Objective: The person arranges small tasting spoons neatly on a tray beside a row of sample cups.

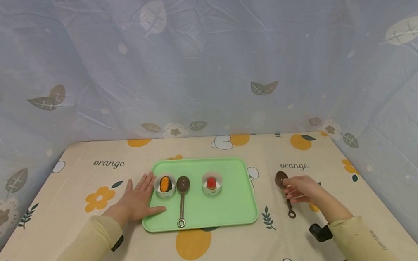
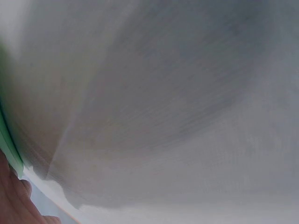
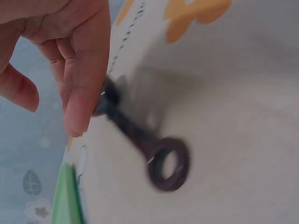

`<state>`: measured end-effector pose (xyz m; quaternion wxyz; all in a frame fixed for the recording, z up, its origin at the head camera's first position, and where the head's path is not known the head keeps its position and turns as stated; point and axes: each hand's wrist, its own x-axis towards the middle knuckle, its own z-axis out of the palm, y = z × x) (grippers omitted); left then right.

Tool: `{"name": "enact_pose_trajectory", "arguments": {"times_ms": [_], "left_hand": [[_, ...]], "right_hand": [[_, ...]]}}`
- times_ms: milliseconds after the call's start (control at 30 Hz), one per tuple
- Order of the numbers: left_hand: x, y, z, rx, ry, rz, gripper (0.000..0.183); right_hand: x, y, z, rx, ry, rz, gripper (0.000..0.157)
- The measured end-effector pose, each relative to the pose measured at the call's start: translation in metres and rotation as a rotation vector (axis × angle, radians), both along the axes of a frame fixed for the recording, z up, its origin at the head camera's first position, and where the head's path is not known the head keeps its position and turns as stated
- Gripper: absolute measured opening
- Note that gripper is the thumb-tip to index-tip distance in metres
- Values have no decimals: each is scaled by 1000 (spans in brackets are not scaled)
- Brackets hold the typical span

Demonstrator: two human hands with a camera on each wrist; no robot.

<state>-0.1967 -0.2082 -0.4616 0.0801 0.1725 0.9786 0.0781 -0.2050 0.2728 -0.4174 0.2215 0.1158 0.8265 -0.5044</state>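
My left hand (image 1: 139, 201) lies flat with fingers spread over the left rim of a light green tray (image 1: 234, 205). On the tray, near those fingertips, a small white cup (image 1: 166, 193) holds an orange-topped sushi piece (image 1: 165, 184) with a dark wrap. Beside it lies a brown spoon (image 1: 182, 185) with a ring-ended handle. Farther right, another white cup (image 1: 212, 191) contains a red-topped sushi piece (image 1: 211, 183). Off the tray, my right hand (image 1: 301, 188) is at a second brown spoon (image 3: 133, 133), its fingers overlapping the handle and the thumb standing apart from them.
A cream tablecloth (image 1: 234, 252) printed with oranges, flowers and leaves covers the table. Pale blue-grey patterned cloth (image 1: 203, 64) hangs behind and on both sides. A dark strap piece (image 1: 320, 232) sits under the right sleeve.
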Motion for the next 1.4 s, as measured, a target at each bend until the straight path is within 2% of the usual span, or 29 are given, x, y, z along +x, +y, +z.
{"name": "enact_pose_trajectory", "arguments": {"times_ms": [267,533,1000,1100,1400], "left_hand": [[0,0,1,1,2,2,105],[0,1,2,2,2,-2,104],[0,-1,-1,7,7,-9,104],[-1,-1,-2,7,10,-9,105],[-1,-2,-5,4,12,-9,106]], "right_hand": [[-1,11,-10,73,3,-20,42],[-3,13,-24,190,20,-44,31],[-5,0,-33,260,46,-58,27],[-5,-2,-33,250,47,-59,25],[-7,-2,-32,124,36,-73,23]]}}
